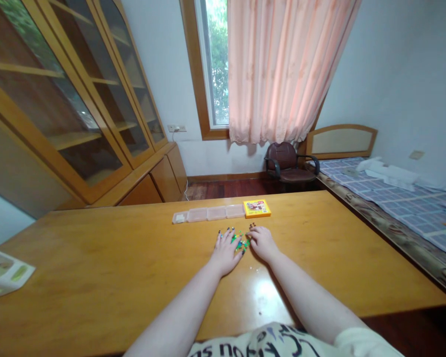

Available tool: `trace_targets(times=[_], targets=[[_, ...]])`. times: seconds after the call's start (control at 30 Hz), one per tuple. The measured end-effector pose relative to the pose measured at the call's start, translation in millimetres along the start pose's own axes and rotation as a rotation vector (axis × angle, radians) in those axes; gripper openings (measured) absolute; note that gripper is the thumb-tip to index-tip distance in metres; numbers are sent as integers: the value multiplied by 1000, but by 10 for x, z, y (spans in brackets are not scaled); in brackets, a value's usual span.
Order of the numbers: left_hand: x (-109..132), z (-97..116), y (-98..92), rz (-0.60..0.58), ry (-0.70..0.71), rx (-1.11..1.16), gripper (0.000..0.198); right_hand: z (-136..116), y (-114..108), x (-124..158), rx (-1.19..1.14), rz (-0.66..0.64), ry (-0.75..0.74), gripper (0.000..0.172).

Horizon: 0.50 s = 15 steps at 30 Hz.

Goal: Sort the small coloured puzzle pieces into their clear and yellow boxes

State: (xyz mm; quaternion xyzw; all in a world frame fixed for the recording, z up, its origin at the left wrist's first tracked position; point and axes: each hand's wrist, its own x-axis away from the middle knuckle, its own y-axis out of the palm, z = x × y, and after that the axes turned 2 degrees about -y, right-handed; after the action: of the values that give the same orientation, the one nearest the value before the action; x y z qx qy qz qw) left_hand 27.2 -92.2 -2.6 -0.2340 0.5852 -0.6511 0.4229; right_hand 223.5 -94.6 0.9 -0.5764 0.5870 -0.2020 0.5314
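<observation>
A small pile of tiny green, yellow and dark building-block-like pieces (238, 242) lies on the wooden table (115, 263). My left hand (226, 252) rests palm down on the pile's left side, fingers spread, with some pieces showing between them. At the pile's right edge is my right hand (264, 244), its fingers bent and drawn together at the pieces; whatever they pinch is too small to make out. Several brown pieces (252, 225) sit just beyond the right fingertips. Behind the hands stand a row of shallow clear plastic trays (216, 213) and a yellow box (258, 208).
A white-and-green object (7, 272) stands at the table's left edge. Beyond the table are a glass-door cabinet (82, 99), a brown armchair (288, 161), a pink curtain (282, 69) and a bed (386, 191) on the right.
</observation>
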Motion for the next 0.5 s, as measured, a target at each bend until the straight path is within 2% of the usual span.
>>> trace_targets(times=[0.17, 0.3, 0.4, 0.5], targets=[[17, -25, 19, -3, -29, 20, 51, 79, -8, -5, 27, 34, 164, 29], [-44, 13, -20, 7, -9, -1, 52, 79, -16, 4, 16, 23, 115, 30], [-158, 117, -41, 29, 28, -34, 52, 68, -3, 0, 15, 9, 82, 29], [-257, 241, -8, 23, 27, -44, 53, 74, 13, -5, 46, 10, 113, 26]])
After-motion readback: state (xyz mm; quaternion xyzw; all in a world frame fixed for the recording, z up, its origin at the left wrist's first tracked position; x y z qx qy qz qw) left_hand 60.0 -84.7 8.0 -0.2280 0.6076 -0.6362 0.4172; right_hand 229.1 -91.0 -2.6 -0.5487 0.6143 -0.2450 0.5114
